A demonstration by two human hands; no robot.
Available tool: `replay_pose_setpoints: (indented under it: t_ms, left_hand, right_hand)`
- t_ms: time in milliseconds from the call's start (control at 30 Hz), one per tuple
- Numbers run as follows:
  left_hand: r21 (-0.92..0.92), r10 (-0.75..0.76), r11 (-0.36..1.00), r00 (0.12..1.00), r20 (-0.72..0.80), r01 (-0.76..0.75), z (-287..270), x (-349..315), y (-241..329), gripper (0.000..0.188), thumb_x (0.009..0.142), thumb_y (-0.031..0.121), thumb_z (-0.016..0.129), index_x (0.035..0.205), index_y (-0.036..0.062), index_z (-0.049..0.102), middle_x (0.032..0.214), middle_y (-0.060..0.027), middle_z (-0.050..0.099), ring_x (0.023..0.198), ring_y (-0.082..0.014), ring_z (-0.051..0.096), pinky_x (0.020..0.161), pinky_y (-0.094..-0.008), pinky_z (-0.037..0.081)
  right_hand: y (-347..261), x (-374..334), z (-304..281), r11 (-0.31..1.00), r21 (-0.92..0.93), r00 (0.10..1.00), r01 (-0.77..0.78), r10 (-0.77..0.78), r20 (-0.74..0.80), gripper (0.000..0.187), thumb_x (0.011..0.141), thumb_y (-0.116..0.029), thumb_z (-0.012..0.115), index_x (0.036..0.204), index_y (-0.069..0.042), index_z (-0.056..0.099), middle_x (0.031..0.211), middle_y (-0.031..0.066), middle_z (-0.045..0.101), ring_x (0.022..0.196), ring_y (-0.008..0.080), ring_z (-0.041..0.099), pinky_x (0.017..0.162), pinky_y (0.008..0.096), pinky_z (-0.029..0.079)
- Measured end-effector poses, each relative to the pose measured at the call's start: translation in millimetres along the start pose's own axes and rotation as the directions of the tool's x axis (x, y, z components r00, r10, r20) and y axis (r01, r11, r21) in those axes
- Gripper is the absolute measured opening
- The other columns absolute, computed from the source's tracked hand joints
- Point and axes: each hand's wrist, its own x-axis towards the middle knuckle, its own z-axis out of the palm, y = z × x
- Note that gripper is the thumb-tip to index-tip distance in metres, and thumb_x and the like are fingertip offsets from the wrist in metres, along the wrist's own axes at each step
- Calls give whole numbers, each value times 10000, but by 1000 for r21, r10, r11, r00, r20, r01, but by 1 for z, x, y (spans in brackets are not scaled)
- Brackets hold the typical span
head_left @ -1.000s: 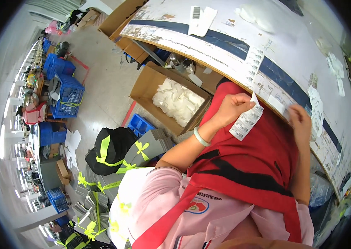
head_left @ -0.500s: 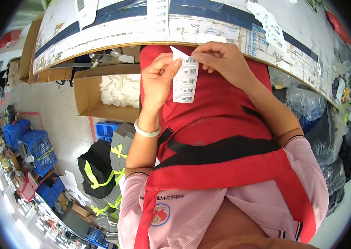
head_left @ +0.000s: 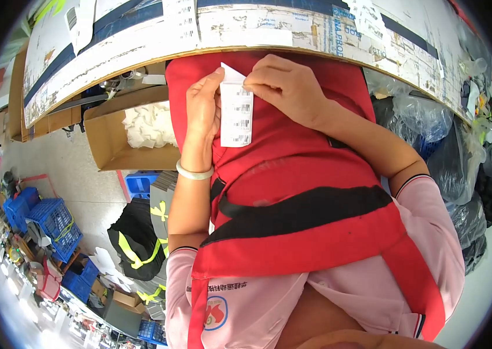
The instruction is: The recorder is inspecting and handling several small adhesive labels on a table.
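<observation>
Your left hand (head_left: pixel 202 110) has shifted from pinching the label strip (head_left: pixel 236 113) by its fingertips to lying along its left edge, grip closed on it. The strip now hangs straighter, just below the worktop (head_left: pixel 141 43) edge, against the red apron (head_left: pixel 292 192). Your right hand (head_left: pixel 283 87) pinches its top right corner, apparently peeling a label; fingertips hide that corner.

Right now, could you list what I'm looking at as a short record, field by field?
Left hand: grips the left edge of a label strip
Right hand: pinches the strip's top
Wrist: pale bangle
Clothing: red apron over pink shirt
Ahead: worktable edge covered in stickers
Left, below the table: cardboard box of white pieces
</observation>
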Motion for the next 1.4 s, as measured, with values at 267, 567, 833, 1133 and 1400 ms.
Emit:
replay_pose_setpoints:
  t_ms: [267, 567, 833, 1133, 1400]
  left_hand:
    - [-1, 5, 1000, 1000, -11, -5, -10, 8, -4, 217, 941, 180, 566, 880, -5, 661, 752, -76, 674, 567, -113, 618, 480, -220, 483]
    - [26, 27, 999, 1000, 6, -27, -9, 8, -6, 222, 940, 175, 571, 888, -20, 663, 756, -76, 671, 582, -110, 617, 502, -217, 487]
    - [21, 22, 1000, 1000, 15, -22, -12, 9, -7, 221, 942, 173, 570, 906, -25, 660, 767, -75, 669, 600, -110, 619, 522, -220, 495]
    - [32, 26, 999, 1000, 1, -26, -11, 9, -9, 214, 941, 170, 572, 912, -22, 661, 763, -69, 666, 593, -101, 611, 503, -211, 487]
    - [16, 34, 999, 999, 26, -35, -14, 10, -10, 216, 939, 163, 574, 923, -35, 658, 794, -84, 671, 642, -124, 631, 560, -235, 519]
  right_hand:
    - [43, 30, -54, 778, 352, 847, -520, 522, 99, 167, 897, -190, 619, 944, -37, 664, 752, 15, 622, 641, 80, 565, 588, 223, 466]
    - [47, 51, -64, 656, 375, 754, -655, 601, 266, 147, 893, -101, 608, 861, 40, 634, 687, 87, 637, 554, 123, 596, 486, 227, 484]
    - [47, 57, -57, 624, 372, 723, -687, 636, 268, 150, 885, -96, 616, 851, 49, 632, 680, 93, 636, 551, 135, 600, 482, 240, 496]
    - [51, 55, -56, 638, 368, 734, -677, 626, 265, 150, 880, -95, 614, 859, 53, 630, 694, 96, 637, 554, 134, 600, 482, 239, 498]
    - [46, 56, -55, 659, 326, 734, -678, 630, 254, 159, 879, -101, 616, 846, 55, 623, 685, 95, 632, 553, 133, 599, 482, 241, 498]
